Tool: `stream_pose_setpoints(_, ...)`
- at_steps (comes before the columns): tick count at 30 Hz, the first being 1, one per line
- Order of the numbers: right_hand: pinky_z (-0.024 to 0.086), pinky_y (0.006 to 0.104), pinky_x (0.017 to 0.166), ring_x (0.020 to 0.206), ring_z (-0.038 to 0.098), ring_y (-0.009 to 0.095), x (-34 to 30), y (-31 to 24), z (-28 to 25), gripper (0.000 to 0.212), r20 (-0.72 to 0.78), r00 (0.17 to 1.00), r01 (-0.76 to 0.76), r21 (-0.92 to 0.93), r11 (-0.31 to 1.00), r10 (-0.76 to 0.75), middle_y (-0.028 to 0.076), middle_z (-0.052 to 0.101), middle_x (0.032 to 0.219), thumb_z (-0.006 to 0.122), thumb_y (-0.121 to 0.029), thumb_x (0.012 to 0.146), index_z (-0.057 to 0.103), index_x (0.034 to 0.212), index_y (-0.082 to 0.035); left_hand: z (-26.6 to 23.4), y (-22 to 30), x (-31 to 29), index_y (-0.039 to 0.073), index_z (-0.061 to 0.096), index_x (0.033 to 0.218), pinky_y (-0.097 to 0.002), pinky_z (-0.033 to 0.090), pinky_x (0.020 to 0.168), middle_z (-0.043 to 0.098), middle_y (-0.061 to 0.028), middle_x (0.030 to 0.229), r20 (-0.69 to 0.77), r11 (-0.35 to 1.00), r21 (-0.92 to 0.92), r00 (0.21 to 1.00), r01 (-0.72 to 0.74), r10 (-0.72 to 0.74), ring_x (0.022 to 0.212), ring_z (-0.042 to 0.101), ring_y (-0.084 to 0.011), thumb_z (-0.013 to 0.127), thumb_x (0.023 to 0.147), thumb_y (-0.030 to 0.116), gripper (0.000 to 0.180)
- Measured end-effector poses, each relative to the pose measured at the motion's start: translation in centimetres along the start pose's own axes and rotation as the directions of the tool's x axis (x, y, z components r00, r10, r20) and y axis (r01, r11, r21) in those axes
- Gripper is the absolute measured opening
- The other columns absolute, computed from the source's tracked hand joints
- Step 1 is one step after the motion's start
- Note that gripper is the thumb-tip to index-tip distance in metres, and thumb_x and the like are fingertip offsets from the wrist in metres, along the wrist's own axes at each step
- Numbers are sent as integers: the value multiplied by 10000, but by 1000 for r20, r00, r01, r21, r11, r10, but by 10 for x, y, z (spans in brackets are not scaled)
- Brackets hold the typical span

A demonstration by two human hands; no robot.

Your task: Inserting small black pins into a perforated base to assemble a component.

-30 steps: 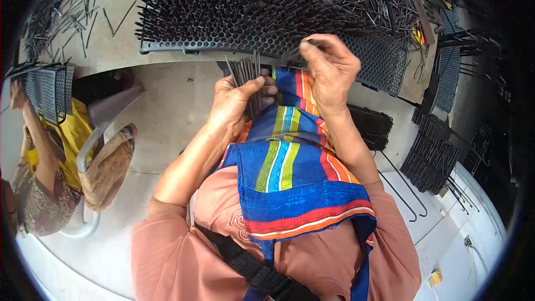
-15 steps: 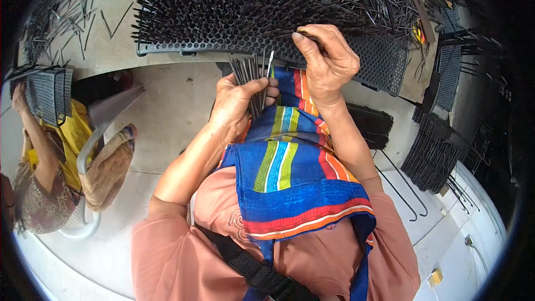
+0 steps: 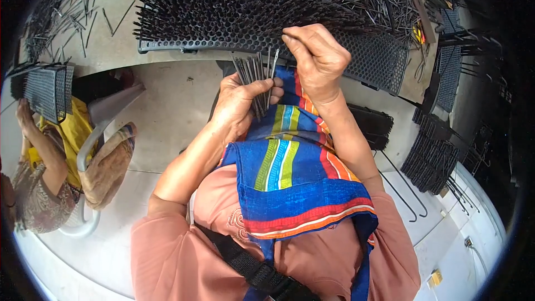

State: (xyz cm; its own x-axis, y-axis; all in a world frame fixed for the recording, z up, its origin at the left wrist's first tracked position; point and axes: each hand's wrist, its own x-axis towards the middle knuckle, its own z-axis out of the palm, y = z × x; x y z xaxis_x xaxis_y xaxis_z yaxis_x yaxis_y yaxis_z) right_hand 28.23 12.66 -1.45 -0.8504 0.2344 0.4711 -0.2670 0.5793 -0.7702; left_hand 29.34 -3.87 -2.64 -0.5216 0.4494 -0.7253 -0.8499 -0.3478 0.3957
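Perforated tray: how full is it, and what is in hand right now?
Done: most of the perforated tray bristles with upright dark pins, from its left end past the middle. In hand: the left hand grips a bundle of pins; the right hand is pinched at the tray's near edge. Left: the tray's right end shows bare holes, and loose pins lie scattered on the table.

No packages, labels, signs or screens.
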Motion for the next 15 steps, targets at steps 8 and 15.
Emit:
stream_pose_setpoints(8, 422, 214, 506, 552, 540, 57, -18, -22, -11, 143, 149, 939, -302, -72, 951, 310, 52, 652, 750, 737, 20, 766, 697, 902, 30, 3, 1, -4, -33, 649, 1013, -307, 594, 654, 701, -152, 890, 57, 1000, 13, 998, 1, -2, 731, 699, -220, 625, 833, -66, 185)
stream_pose_setpoints(15, 274, 177, 432, 492, 426, 5, -19, -12, -18, 82, 119, 764, -615, 431, 660, 634, -18, 612, 648, 716, 10, 809, 708, 890, -2, 4, -1, -1, -30, 642, 1059, -299, 593, 660, 695, -156, 932, 9, 1000, -5, 1000, 29, -29, 773, 704, -224, 577, 877, -32, 193)
